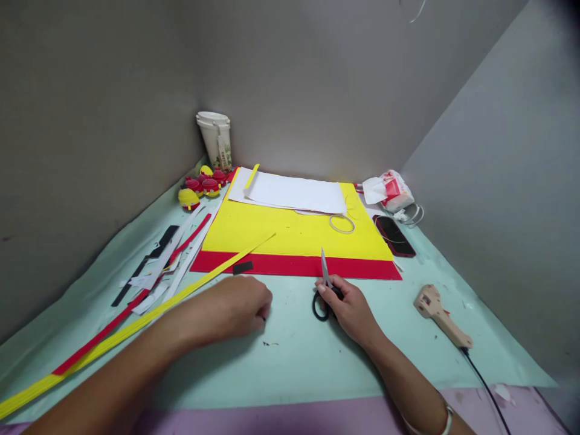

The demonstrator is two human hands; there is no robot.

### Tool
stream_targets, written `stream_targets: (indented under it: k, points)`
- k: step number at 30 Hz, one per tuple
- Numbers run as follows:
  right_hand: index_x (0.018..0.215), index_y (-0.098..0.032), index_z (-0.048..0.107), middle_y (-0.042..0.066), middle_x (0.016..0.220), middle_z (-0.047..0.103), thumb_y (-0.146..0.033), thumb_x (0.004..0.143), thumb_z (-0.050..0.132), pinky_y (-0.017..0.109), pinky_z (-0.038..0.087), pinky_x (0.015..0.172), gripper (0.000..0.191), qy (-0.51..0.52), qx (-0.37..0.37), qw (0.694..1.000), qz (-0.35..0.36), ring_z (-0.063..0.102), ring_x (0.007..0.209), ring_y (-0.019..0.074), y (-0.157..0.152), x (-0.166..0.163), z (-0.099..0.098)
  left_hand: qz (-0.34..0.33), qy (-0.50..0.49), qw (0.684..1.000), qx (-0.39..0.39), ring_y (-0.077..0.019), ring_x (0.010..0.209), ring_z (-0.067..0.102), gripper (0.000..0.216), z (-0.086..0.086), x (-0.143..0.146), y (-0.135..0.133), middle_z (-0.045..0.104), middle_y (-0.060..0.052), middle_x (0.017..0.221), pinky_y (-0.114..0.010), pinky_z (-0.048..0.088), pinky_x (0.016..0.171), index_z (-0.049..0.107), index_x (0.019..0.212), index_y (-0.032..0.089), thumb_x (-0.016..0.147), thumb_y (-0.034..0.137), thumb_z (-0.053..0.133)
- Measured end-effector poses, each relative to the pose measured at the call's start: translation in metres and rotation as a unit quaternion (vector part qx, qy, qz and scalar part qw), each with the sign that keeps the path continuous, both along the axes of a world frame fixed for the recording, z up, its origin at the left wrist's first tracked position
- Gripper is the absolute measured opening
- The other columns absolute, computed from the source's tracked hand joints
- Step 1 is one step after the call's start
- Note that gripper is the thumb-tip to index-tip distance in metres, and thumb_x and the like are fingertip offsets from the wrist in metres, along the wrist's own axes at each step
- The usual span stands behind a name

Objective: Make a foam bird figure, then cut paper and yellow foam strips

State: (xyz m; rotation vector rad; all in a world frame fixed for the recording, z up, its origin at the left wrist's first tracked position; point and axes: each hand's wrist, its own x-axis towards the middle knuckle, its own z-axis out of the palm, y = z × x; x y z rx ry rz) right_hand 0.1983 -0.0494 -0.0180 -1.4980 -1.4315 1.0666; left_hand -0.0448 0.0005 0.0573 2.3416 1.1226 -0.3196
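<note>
My right hand (pixel 348 308) is closed around the black handles of a pair of scissors (pixel 324 284), whose blades point up over the red sheet's near edge. My left hand (pixel 235 307) rests knuckles-up on the pale green mat (pixel 294 356), fingers curled under; what they press or hold is hidden. A small black strip (pixel 243 267) lies just beyond the left hand on the red sheet (pixel 299 266). A yellow sheet (pixel 290 232) lies on top of the red one, with white paper (pixel 294 193) at its far end. A long yellow strip (pixel 136 326) runs diagonally under my left forearm.
A glue gun (pixel 441 317) with a black cord lies at the right. A dark phone (pixel 393 235), a tissue pack (pixel 389 190) and a tape ring (pixel 341 223) are at the back right. A paper cup (pixel 215 140), small red-and-yellow figures (pixel 202 186) and paper scraps (pixel 158 266) lie at the left.
</note>
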Motion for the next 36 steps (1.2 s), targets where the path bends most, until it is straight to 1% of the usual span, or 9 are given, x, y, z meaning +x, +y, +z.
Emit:
stream_targets:
  k: [7, 15, 21, 24, 26, 28, 30, 33, 36]
  points:
    - [0.093, -0.019, 0.064, -0.001, 0.068, 0.057, -0.045, 0.090, 0.056, 0.027, 0.041, 0.061, 0.027, 0.006, -0.009, 1.000, 0.001, 0.051, 0.064, 0.0164, 0.000, -0.001, 0.000, 0.247, 0.112, 0.957, 0.106, -0.0222, 0.072, 0.058, 0.020, 0.044, -0.066, 0.046, 0.070, -0.006, 0.085, -0.031, 0.034, 0.060, 0.068, 0.084, 0.022, 0.078, 0.035, 0.055]
    - [0.093, -0.019, 0.063, -0.001, 0.067, 0.057, -0.047, 0.089, 0.055, 0.028, 0.041, 0.062, 0.030, -0.009, -0.012, 1.000, -0.001, 0.051, 0.064, 0.0174, 0.000, -0.001, 0.002, 0.353, 0.133, 0.916, 0.137, -0.0209, 0.072, 0.057, 0.019, 0.018, -0.122, 0.083, 0.066, -0.006, 0.078, -0.032, 0.035, 0.063, 0.070, 0.082, 0.019, 0.071, 0.034, 0.067]
    - [0.093, -0.018, 0.064, -0.001, 0.066, 0.057, -0.048, 0.088, 0.056, 0.028, 0.042, 0.061, 0.031, -0.006, -0.013, 1.000, -0.005, 0.052, 0.063, 0.0174, -0.001, -0.002, 0.003, 0.345, 0.141, 0.911, 0.179, -0.0233, 0.078, 0.060, 0.034, 0.010, -0.131, 0.084, 0.062, 0.001, 0.067, -0.028, 0.034, 0.063, 0.066, 0.085, 0.018, 0.069, 0.048, 0.066]
    - [0.093, -0.018, 0.064, -0.001, 0.064, 0.057, -0.048, 0.088, 0.057, 0.028, 0.041, 0.060, 0.031, 0.006, -0.017, 1.000, -0.010, 0.051, 0.062, 0.0172, -0.001, -0.001, 0.002, 0.335, 0.139, 0.913, 0.189, -0.0300, 0.087, 0.062, 0.036, 0.020, -0.116, 0.076, 0.068, -0.005, 0.082, -0.031, 0.037, 0.064, 0.065, 0.087, 0.019, 0.069, 0.050, 0.066]
    - [0.092, -0.018, 0.064, -0.001, 0.063, 0.058, -0.050, 0.087, 0.058, 0.028, 0.041, 0.059, 0.032, 0.017, -0.017, 1.000, -0.016, 0.051, 0.061, 0.0171, -0.001, -0.001, 0.002, 0.296, 0.054, 0.935, 0.188, -0.0325, 0.091, 0.062, 0.042, 0.027, -0.090, 0.062, 0.069, -0.011, 0.097, -0.034, 0.040, 0.068, 0.065, 0.100, 0.016, 0.075, 0.048, 0.061]
    - [0.091, -0.018, 0.062, -0.001, 0.063, 0.059, -0.052, 0.087, 0.058, 0.027, 0.040, 0.058, 0.034, 0.032, -0.020, 0.999, -0.022, 0.051, 0.060, 0.0165, 0.000, 0.000, 0.002, 0.228, -0.019, 0.964, 0.134, -0.0243, 0.088, 0.064, 0.038, 0.028, -0.052, 0.039, 0.071, -0.006, 0.098, -0.030, 0.042, 0.070, 0.066, 0.103, 0.020, 0.081, 0.048, 0.054]
    - [0.090, -0.018, 0.062, -0.001, 0.062, 0.058, -0.053, 0.086, 0.058, 0.026, 0.040, 0.056, 0.035, 0.041, -0.023, 0.999, -0.027, 0.051, 0.059, 0.0157, 0.000, 0.000, 0.003, 0.105, -0.179, 0.977, -0.050, -0.0200, 0.083, 0.064, 0.027, 0.021, -0.008, 0.009, 0.071, -0.002, 0.091, -0.027, 0.044, 0.070, 0.068, 0.093, 0.022, 0.081, 0.043, 0.056]
    - [0.088, -0.019, 0.061, -0.002, 0.060, 0.058, -0.054, 0.085, 0.060, 0.025, 0.039, 0.054, 0.035, 0.045, -0.023, 0.998, -0.031, 0.050, 0.057, 0.0148, 0.001, 0.001, 0.004, 0.017, -0.253, 0.887, -0.387, -0.0154, 0.067, 0.062, 0.024, -0.005, 0.046, -0.032, 0.066, 0.000, 0.075, -0.025, 0.048, 0.063, 0.065, 0.090, 0.021, 0.078, 0.042, 0.062]
    - [0.086, -0.019, 0.062, -0.003, 0.059, 0.058, -0.054, 0.085, 0.060, 0.024, 0.039, 0.053, 0.035, 0.040, -0.021, 0.998, -0.032, 0.049, 0.055, 0.0142, 0.001, 0.001, 0.005, 0.063, -0.205, 0.857, -0.469, -0.0117, 0.047, 0.055, 0.026, -0.032, 0.065, -0.044, 0.060, 0.002, 0.063, -0.026, 0.047, 0.053, 0.057, 0.078, 0.019, 0.074, 0.043, 0.066]
